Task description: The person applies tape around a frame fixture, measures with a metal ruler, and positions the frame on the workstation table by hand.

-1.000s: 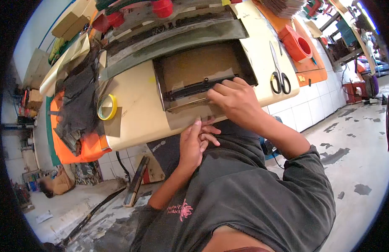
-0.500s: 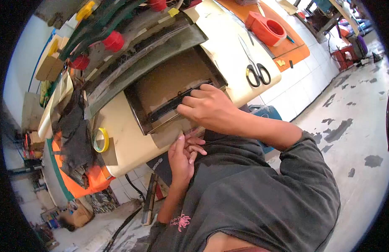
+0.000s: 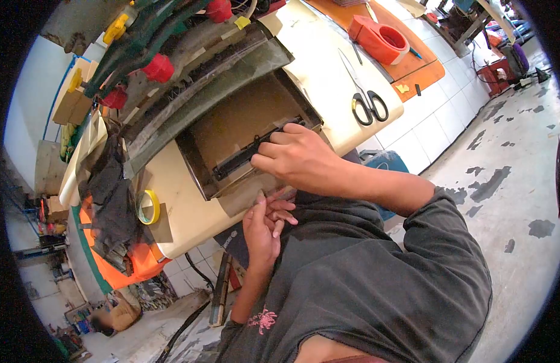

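Observation:
A shallow dark-edged rectangular tray [image 3: 198,176] with a brown inside sits on the cream-covered table. Along its near side lies a long black strip [image 3: 234,162] with a small raised loop. My right hand [image 3: 301,154] comes in over the tray's near right part, its fingers closed on the strip; the fingertips are partly hidden behind the knuckles. Below the tray, by the table's edge, my left hand [image 3: 266,227] is turned palm up. Its fingers are half bent and spread apart, with nothing visible in them.
Black-handled scissors [image 3: 369,109] and a red tape dispenser [image 3: 379,39] lie to the right. A yellow tape roll [image 3: 149,207] stands left of the tray, near dark cloth [image 3: 113,206]. A curved grey-green panel [image 3: 210,100] lies behind it. Another person [image 3: 119,311] is at lower left.
The view has shifted slightly. My right hand stays closed on the black strip, which has moved a little within the tray. My left hand keeps almost the same pose.

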`<state>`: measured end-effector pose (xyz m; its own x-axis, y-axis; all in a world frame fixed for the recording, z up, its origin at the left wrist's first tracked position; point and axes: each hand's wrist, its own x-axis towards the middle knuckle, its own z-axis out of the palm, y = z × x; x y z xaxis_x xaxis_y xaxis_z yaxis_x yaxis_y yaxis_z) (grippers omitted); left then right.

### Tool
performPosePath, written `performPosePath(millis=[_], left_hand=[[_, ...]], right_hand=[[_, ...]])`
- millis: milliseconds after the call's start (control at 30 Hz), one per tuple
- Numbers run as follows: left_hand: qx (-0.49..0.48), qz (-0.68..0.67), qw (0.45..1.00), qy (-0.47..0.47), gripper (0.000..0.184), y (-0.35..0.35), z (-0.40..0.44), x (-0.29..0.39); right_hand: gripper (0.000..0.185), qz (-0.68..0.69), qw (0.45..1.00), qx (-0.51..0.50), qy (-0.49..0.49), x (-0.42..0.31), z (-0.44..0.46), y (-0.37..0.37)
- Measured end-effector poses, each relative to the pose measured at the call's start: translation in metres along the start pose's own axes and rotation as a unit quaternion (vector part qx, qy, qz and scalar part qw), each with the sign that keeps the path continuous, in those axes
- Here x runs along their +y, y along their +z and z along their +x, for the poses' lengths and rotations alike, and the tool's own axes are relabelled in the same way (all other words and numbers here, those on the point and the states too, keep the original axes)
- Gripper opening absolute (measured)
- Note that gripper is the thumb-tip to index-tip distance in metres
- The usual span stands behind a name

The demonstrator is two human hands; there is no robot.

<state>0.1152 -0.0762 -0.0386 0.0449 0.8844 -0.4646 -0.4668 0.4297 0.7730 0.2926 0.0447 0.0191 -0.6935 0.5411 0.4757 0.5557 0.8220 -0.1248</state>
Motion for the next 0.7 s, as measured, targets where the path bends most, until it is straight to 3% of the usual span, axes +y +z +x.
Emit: performPosePath(millis=[700], left_hand=[[-0.038,0.002,0.999,0.002,0.054,-0.0009,-0.0015,-0.0043]], right_hand=[[0.018,-0.017,1.000,-0.016,0.001,0.0014,0.0065,-0.0048]])
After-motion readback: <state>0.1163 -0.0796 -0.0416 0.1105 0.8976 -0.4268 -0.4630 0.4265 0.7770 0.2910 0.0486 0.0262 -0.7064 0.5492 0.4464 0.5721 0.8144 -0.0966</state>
